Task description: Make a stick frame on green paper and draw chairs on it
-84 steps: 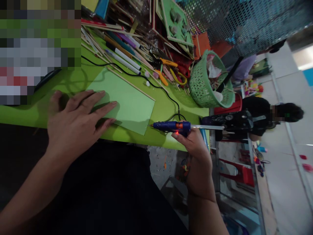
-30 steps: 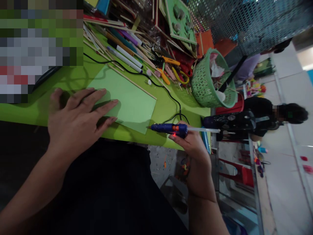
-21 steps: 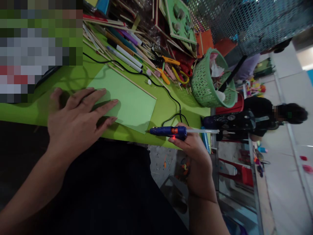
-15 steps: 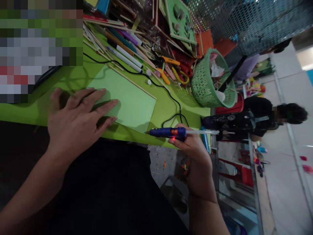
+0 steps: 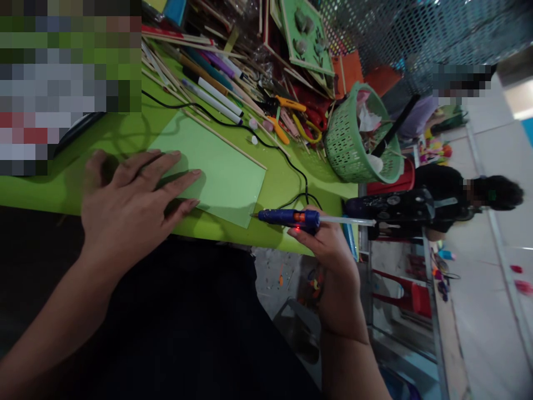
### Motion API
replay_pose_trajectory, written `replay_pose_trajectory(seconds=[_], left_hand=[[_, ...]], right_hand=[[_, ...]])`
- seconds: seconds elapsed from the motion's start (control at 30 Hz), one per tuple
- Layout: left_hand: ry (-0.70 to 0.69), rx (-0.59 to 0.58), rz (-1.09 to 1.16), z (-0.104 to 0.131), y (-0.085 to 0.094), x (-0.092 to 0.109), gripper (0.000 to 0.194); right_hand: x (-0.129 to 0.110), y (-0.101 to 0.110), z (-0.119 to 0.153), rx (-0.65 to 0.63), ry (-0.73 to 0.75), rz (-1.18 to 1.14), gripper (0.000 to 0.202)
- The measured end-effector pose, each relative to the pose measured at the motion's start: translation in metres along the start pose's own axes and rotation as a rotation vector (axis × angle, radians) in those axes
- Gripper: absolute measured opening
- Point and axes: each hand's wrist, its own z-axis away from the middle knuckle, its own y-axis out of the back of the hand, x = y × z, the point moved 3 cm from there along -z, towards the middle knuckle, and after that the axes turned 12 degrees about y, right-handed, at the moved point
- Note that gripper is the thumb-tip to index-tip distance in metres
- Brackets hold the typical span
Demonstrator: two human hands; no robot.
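Note:
A pale green sheet of card [image 5: 225,172] lies on the bright green table, with a thin wooden stick [image 5: 227,140] along its far edge. My left hand [image 5: 137,194] rests on the near left part of the card, fingers spread. In my right hand [image 5: 320,236] is a blue hot glue gun [image 5: 287,217], its red light lit and a clear glue stick [image 5: 347,220] poking out of its back. The nozzle points left, at the card's right edge near the corner. Most of my right fingers are hidden behind the gun.
A black cord [image 5: 291,158] loops across the green table [image 5: 328,183]. Along the back lie pens [image 5: 216,103], orange-handled pliers [image 5: 287,103] and many sticks. A green basket [image 5: 345,139] stands at the right. Beyond it, a person in black [image 5: 441,194] is in view.
The glue gun in my right hand has shifted slightly away from me, its nozzle moving from the card's near corner up along the right edge. My left hand has stayed still.

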Motion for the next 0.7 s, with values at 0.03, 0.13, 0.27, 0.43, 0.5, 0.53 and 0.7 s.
replay_pose_trajectory(seconds=[0.03, 0.13, 0.27, 0.43, 0.5, 0.53, 0.7], left_hand=[[-0.002, 0.003, -0.003, -0.0001, 0.0001, 0.0002, 0.049], [-0.007, 0.006, -0.014, -0.0008, 0.0003, 0.0013, 0.048], [-0.011, 0.005, -0.010, -0.0017, 0.0008, 0.0024, 0.047], [-0.011, -0.015, -0.009, -0.0013, 0.0016, 0.0021, 0.048], [-0.004, -0.020, -0.010, -0.0010, 0.0016, 0.0020, 0.048], [-0.002, -0.020, -0.008, -0.0009, 0.0016, 0.0022, 0.048], [-0.002, -0.021, -0.002, -0.0010, 0.0023, 0.0035, 0.048]], right_hand=[[-0.0001, -0.0002, -0.0002, -0.006, -0.002, 0.000, 0.038], [-0.0004, -0.0003, -0.0004, -0.013, 0.001, -0.001, 0.037], [-0.0002, -0.0004, -0.0007, -0.002, 0.010, -0.002, 0.036], [-0.0007, -0.0009, -0.0015, -0.006, 0.026, -0.003, 0.038], [-0.0004, -0.0010, -0.0013, 0.002, 0.030, -0.004, 0.036], [0.0000, -0.0013, -0.0010, 0.003, 0.033, -0.007, 0.035], [0.0026, -0.0025, 0.0016, 0.028, 0.051, -0.062, 0.033]])
